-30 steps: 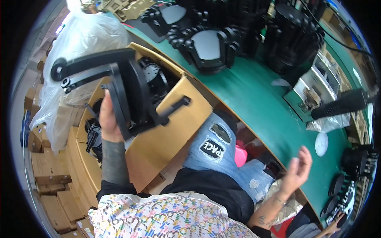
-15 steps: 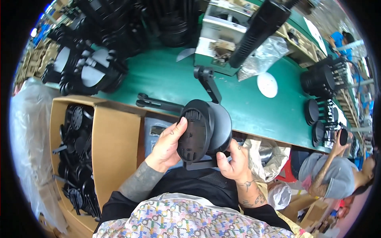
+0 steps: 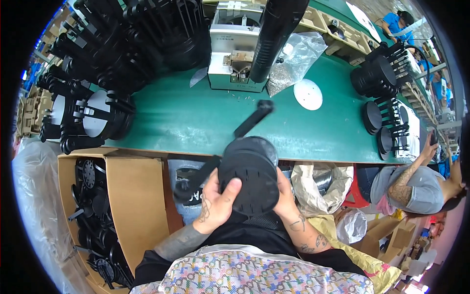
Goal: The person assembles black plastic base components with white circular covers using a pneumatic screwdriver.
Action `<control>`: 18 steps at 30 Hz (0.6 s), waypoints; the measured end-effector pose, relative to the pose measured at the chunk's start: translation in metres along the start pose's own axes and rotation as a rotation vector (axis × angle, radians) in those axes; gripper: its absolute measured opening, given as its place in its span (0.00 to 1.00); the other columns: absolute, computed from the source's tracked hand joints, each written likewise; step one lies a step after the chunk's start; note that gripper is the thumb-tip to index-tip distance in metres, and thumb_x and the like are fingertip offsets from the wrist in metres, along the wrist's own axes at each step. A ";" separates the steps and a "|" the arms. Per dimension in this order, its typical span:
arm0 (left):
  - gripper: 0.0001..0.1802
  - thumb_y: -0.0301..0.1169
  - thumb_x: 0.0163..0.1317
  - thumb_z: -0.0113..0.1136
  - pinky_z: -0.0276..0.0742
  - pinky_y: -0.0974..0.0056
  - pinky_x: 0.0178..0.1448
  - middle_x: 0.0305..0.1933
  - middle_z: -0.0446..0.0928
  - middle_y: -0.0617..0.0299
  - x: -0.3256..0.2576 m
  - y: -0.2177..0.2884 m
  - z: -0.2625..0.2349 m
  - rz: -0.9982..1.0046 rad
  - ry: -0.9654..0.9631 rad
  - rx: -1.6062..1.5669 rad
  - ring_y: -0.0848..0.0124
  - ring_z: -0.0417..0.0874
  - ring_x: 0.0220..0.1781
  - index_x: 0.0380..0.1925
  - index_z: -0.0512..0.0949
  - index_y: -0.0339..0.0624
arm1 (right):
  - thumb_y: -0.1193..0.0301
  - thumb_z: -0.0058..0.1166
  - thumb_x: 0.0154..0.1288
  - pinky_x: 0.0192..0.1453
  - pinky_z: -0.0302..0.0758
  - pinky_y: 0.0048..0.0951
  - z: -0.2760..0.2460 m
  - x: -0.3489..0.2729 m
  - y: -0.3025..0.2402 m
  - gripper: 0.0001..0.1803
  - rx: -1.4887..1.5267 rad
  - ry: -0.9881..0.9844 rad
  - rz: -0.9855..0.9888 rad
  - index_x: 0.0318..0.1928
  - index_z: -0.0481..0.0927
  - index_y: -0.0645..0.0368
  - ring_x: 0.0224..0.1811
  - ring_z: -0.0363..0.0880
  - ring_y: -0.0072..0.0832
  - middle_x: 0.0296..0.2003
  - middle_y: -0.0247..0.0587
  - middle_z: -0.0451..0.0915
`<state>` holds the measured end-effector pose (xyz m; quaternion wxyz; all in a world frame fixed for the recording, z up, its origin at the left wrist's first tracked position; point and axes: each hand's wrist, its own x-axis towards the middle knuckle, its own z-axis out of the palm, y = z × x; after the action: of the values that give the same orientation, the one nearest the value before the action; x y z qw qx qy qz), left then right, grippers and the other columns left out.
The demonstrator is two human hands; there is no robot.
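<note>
In front of my body, both hands hold black round-based stands [image 3: 248, 183] with jointed arms. A dark disc faces me, and the rim of a second, greyer disc [image 3: 264, 146] shows behind it. One arm [image 3: 252, 120] sticks up over the table; another, blurred arm [image 3: 196, 180] points to the left. My left hand [image 3: 218, 201] is closed on the left side, its thumb on the slotted face. My right hand [image 3: 284, 193] grips the right edge, most of its fingers hidden behind the discs.
A green table [image 3: 196, 117] carries stacked black stands [image 3: 105, 63], a small machine [image 3: 237, 63], a bag of small metal parts [image 3: 293, 61] and a white disc [image 3: 308, 94]. A cardboard box [image 3: 134, 210] of black parts stands at left. At right, a co-worker [image 3: 411, 188] handles a dark part.
The held stands have turned, so the slotted disc now overlaps the greyer disc more. Their left arm has swung lower. The whole view has shifted, moving the table items left.
</note>
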<state>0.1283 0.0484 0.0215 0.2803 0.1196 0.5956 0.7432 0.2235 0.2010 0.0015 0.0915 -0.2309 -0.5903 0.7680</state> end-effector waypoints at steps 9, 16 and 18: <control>0.26 0.41 0.72 0.60 0.73 0.62 0.66 0.58 0.77 0.60 0.003 0.001 -0.016 -0.141 0.010 -0.429 0.70 0.78 0.59 0.63 0.70 0.36 | 0.82 0.59 0.68 0.60 0.76 0.31 -0.030 0.012 -0.011 0.29 0.172 0.211 -0.102 0.66 0.64 0.60 0.51 0.80 0.27 0.57 0.41 0.78; 0.28 0.39 0.71 0.62 0.72 0.62 0.67 0.60 0.76 0.60 0.001 -0.002 -0.034 -0.189 -0.069 -0.441 0.70 0.78 0.60 0.65 0.69 0.36 | 0.76 0.69 0.62 0.39 0.80 0.21 -0.061 0.012 -0.034 0.42 -0.664 0.591 -0.197 0.71 0.60 0.67 0.34 0.80 0.19 0.36 0.38 0.80; 0.29 0.41 0.71 0.62 0.74 0.61 0.65 0.59 0.77 0.59 -0.001 -0.004 -0.031 -0.188 -0.072 -0.424 0.69 0.79 0.59 0.64 0.69 0.36 | 0.74 0.65 0.66 0.31 0.74 0.17 -0.064 0.014 -0.029 0.32 -0.604 0.628 -0.174 0.67 0.66 0.66 0.25 0.76 0.14 0.25 0.31 0.79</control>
<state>0.1144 0.0230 0.0097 0.3881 0.0285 0.4245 0.8175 0.2374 0.2701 0.0128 0.2589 -0.4188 -0.7490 0.4433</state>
